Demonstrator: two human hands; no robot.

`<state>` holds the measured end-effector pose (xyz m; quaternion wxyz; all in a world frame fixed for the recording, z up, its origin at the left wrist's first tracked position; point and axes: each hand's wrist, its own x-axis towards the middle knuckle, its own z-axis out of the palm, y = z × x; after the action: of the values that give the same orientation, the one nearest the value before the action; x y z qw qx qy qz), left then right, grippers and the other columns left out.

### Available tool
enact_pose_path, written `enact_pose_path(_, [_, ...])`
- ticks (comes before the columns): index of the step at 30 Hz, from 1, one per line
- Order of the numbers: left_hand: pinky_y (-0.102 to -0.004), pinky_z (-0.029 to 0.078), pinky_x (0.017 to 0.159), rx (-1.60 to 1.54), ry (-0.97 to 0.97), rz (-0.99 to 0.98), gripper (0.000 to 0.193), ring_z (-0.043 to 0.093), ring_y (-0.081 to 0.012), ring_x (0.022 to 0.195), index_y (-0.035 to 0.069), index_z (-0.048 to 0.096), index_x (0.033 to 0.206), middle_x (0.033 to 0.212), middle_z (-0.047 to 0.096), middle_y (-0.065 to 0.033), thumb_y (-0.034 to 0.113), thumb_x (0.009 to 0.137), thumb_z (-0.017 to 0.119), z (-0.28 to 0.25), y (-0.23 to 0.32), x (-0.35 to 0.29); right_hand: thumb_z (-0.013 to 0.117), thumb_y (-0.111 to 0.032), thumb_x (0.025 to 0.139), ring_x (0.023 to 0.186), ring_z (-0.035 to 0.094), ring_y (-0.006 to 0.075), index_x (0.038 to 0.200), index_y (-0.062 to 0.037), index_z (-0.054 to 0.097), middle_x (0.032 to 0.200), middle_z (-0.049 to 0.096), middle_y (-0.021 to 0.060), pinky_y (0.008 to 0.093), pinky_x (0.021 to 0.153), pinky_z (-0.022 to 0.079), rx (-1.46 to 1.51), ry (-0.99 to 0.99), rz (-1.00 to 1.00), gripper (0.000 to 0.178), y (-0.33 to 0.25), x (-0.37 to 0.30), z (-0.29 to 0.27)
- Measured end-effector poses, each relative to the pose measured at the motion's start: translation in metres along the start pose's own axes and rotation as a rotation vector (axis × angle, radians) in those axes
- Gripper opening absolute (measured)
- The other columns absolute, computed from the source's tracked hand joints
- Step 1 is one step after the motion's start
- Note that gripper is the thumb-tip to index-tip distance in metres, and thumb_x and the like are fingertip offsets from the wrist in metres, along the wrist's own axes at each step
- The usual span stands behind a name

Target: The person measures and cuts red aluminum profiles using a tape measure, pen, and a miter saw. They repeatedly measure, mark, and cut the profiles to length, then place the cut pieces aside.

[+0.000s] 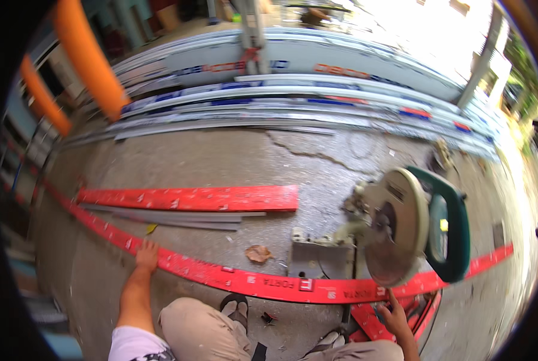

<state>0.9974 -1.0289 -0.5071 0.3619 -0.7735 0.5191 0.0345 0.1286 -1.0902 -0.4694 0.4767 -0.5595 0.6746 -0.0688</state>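
Note:
A long red profile [227, 278], covered in printed film, runs across in front of me and lies over the base of a miter saw [320, 260]. Toward its left part, my left hand [147, 255] is closed over the profile, fingers over its top. My right hand [394, 316] is near the saw, its index finger stretched up to the profile's near edge and its thumb apart. Just above that fingertip is the round saw blade [384, 256], partly covered by a cream guard. The saw's dark green handle [455, 231] rises at the right.
A red bundle of profiles [190, 198] and bare grey strips [215, 223] lie on the concrete beyond. Short red offcuts [371, 322] rest below the saw. A dry leaf [258, 254] is near the base. Stacked wrapped profiles [293, 105] and orange posts [88, 57] stand farther back.

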Motion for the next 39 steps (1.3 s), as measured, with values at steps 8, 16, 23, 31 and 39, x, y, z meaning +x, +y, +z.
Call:
enact_pose_path(8, [-0.0625,0.027,0.122,-0.072,0.022,-0.004,0.056,0.029,-0.0379,0.156,0.007,0.041,0.156,0.163,0.039,-0.0214,0.02,0.102,0.047,0.038,0.024,0.025,0.065,-0.063,0.094,0.127,0.063,0.0429,0.151,-0.0084,0.055,0.136,0.065,0.0284,0.0444,0.107,0.049,0.068,0.079,0.078,0.08,-0.017,-0.016,0.074])
enact_pose_path(16, [-0.0592,0.034,0.119,-0.43,0.258,0.795,0.057,0.041,-0.0359,0.148,0.005,0.052,0.148,0.154,0.048,-0.0233,0.029,0.097,0.065,-0.13,0.228,-0.082,0.061,-0.063,0.097,0.119,0.068,0.0404,0.143,-0.0093,0.063,0.127,0.071,0.0239,0.0441,0.103,0.051,0.151,0.016,0.207,0.071,-0.013,-0.029,0.12])
enact_pose_path(23, [-0.0572,0.039,0.115,-0.381,0.182,0.776,0.06,0.049,-0.0368,0.141,0.005,0.052,0.146,0.148,0.053,-0.0246,0.036,0.096,0.065,-0.143,0.209,-0.063,0.057,-0.065,0.099,0.106,0.073,0.0362,0.122,-0.0061,0.076,0.108,0.076,0.0238,0.0428,0.094,0.054,0.33,0.03,0.253,0.066,0.024,-0.045,0.114])
enact_pose_path(31, [-0.0549,0.044,0.112,-0.242,0.129,0.602,0.063,0.057,-0.0379,0.132,0.006,0.053,0.143,0.14,0.058,-0.0262,0.043,0.093,0.065,-0.057,0.09,0.063,0.056,-0.061,0.101,0.099,0.07,0.0296,0.119,-0.0017,0.076,0.101,0.074,0.0217,0.0408,0.089,0.052,0.392,0.044,0.187,0.065,0.031,-0.043,0.116])
enact_pose_path(39, [-0.056,0.052,0.1,0.417,0.283,0.64,0.038,0.067,-0.0392,0.114,0.007,0.064,0.127,0.126,0.068,-0.02,0.03,0.103,0.045,0.002,0.033,0.099,0.055,-0.052,0.106,0.101,0.068,0.0266,0.126,-0.0016,0.072,0.108,0.072,0.0189,0.0397,0.091,0.051,0.465,0.081,-0.059,0.057,0.026,-0.042,0.114])
